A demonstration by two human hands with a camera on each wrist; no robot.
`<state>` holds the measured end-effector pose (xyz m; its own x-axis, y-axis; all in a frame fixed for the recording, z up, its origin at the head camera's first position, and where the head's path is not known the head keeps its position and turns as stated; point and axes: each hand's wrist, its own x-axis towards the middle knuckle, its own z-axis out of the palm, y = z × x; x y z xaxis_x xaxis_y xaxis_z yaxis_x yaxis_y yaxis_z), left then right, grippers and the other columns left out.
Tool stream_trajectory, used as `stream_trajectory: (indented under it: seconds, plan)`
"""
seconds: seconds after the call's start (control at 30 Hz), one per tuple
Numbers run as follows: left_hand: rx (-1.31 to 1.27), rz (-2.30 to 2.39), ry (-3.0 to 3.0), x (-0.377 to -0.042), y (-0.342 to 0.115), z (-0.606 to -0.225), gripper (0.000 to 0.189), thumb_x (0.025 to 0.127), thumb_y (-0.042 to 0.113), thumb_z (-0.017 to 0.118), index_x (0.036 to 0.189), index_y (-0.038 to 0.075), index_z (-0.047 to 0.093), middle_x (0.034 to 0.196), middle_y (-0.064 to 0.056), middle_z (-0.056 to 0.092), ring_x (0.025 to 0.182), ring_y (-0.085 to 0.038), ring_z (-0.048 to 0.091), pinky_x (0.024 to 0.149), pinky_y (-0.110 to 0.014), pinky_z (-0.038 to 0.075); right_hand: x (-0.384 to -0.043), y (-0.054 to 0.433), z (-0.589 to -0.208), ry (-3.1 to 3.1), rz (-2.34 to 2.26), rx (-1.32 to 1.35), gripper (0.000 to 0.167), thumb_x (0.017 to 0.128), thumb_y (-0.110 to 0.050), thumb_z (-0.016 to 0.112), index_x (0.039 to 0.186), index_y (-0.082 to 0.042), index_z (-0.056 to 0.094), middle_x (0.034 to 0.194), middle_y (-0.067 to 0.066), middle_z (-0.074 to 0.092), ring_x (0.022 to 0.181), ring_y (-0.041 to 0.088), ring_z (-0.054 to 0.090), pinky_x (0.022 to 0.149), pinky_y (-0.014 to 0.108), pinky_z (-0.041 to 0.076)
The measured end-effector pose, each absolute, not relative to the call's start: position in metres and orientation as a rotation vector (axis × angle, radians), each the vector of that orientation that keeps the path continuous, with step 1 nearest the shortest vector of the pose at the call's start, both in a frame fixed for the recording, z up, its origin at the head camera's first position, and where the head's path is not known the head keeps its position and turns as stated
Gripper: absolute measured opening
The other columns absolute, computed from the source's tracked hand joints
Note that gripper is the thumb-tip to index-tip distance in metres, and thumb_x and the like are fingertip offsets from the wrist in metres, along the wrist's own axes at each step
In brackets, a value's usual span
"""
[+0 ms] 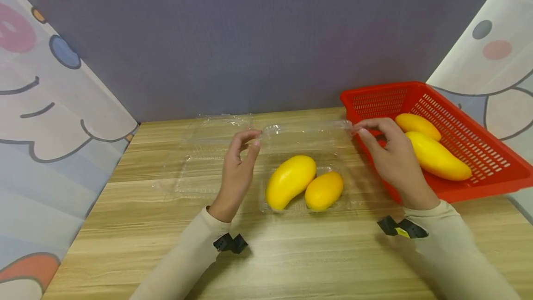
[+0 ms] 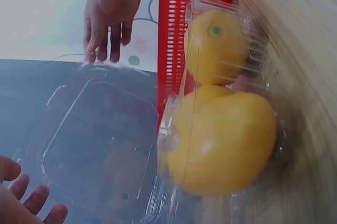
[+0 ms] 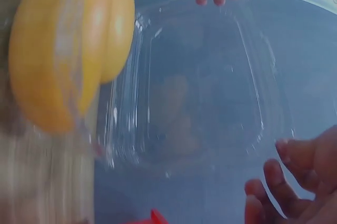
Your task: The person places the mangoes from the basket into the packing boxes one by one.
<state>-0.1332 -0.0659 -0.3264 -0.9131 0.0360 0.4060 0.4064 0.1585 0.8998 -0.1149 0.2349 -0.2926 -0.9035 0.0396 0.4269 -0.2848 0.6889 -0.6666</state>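
Observation:
Two yellow mangoes, a larger curved one and a smaller one, lie side by side in the base of a clear plastic clamshell container. Its hinged lid stands raised behind the fruit. At the lid's left corner, my left hand pinches the edge between thumb and fingers. My right hand pinches the opposite corner, close to the basket. Through the transparent lid, the grey backdrop shows in the right wrist view.
A red plastic basket at the right holds two more mangoes, one at the back and one nearer. Left of my left hand lies another open clear clamshell. A grey panel borders the table's back edge.

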Motion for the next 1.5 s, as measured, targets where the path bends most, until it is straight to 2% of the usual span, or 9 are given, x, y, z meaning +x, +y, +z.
stream_trajectory:
  seconds: [0.17,0.27,0.4,0.53,0.6,0.83,1.13,1.33,1.5]
  plan:
    - [-0.486,-1.710,-2.183,-0.127,-0.073,-0.327,0.023,0.103,0.024,0.056,0.120,0.012,0.062,0.129,-0.001,0.061,0.128,-0.013,0.051,0.111,-0.051,0.035,-0.104,0.246,-0.290,-2.574,0.938,0.317,0.014,0.095,-0.017,0.067,0.109,-0.014,0.068,0.106,0.000,0.065,0.089,-0.004,0.049,0.079,0.008,0.039]
    - [-0.554,-1.613,-2.205,-0.120,-0.078,-0.331,0.017,0.102,0.019,0.057,0.115,0.010,0.064,0.129,-0.006,0.061,0.128,-0.017,0.052,0.112,-0.052,0.037,-0.097,0.251,-0.290,-2.602,0.831,0.450,0.014,0.091,-0.013,0.072,0.103,-0.017,0.067,0.100,-0.005,0.065,0.086,-0.002,0.051,0.077,0.010,0.041]
    - [-0.606,-1.481,-2.253,-0.109,-0.088,-0.340,0.012,0.099,0.014,0.061,0.108,0.012,0.068,0.125,-0.006,0.063,0.125,-0.019,0.055,0.110,-0.046,0.042,-0.091,0.255,-0.295,-2.595,0.701,0.640,0.025,0.083,-0.007,0.078,0.101,-0.019,0.064,0.096,-0.009,0.064,0.085,0.000,0.050,0.076,0.012,0.041]
    - [-0.627,-1.415,-2.307,-0.100,-0.095,-0.349,0.011,0.096,0.014,0.065,0.106,0.014,0.070,0.123,0.000,0.064,0.122,-0.015,0.056,0.108,-0.039,0.045,-0.085,0.258,-0.299,-2.616,0.629,0.721,0.032,0.079,-0.008,0.082,0.099,-0.023,0.062,0.093,-0.014,0.061,0.084,0.000,0.049,0.075,0.009,0.040]
    - [-0.653,-1.397,-2.320,-0.097,-0.098,-0.352,0.011,0.095,0.014,0.067,0.105,0.013,0.070,0.122,-0.001,0.064,0.121,-0.016,0.057,0.108,-0.037,0.045,-0.083,0.258,-0.300,-2.632,0.586,0.761,0.033,0.077,-0.010,0.083,0.097,-0.025,0.062,0.092,-0.016,0.060,0.083,0.000,0.050,0.076,0.010,0.042]
    - [-0.707,-1.286,-2.412,-0.092,-0.104,-0.360,0.011,0.089,0.009,0.074,0.097,0.015,0.074,0.119,-0.003,0.067,0.119,-0.021,0.058,0.104,-0.044,0.048,-0.082,0.257,-0.308,-2.703,0.452,0.872,0.031,0.077,-0.015,0.084,0.089,-0.031,0.061,0.088,-0.018,0.057,0.074,-0.001,0.048,0.065,0.020,0.045]
    - [-0.697,-1.084,-2.519,-0.094,-0.102,-0.367,0.013,0.082,0.004,0.079,0.094,0.010,0.076,0.116,-0.004,0.070,0.118,-0.028,0.058,0.104,-0.055,0.040,-0.086,0.251,-0.318,-2.780,0.408,0.852,0.030,0.075,-0.014,0.085,0.083,-0.034,0.064,0.093,-0.016,0.061,0.081,0.009,0.061,0.069,0.031,0.053]
    - [-0.694,-0.903,-2.503,-0.096,-0.099,-0.371,0.016,0.077,0.005,0.083,0.090,0.013,0.077,0.113,-0.002,0.072,0.112,-0.027,0.061,0.091,-0.048,0.043,-0.090,0.247,-0.322,-2.817,0.411,0.783,0.024,0.078,-0.016,0.084,0.086,-0.030,0.066,0.096,-0.012,0.065,0.082,0.014,0.063,0.070,0.035,0.055]
    - [-0.718,-0.802,-2.485,-0.096,-0.098,-0.372,0.019,0.074,0.004,0.085,0.089,0.013,0.078,0.112,-0.002,0.071,0.110,-0.027,0.061,0.087,-0.045,0.044,-0.089,0.244,-0.322,-2.880,0.396,0.741,0.016,0.083,-0.021,0.080,0.091,-0.027,0.067,0.100,-0.008,0.065,0.086,0.016,0.063,0.074,0.039,0.056]
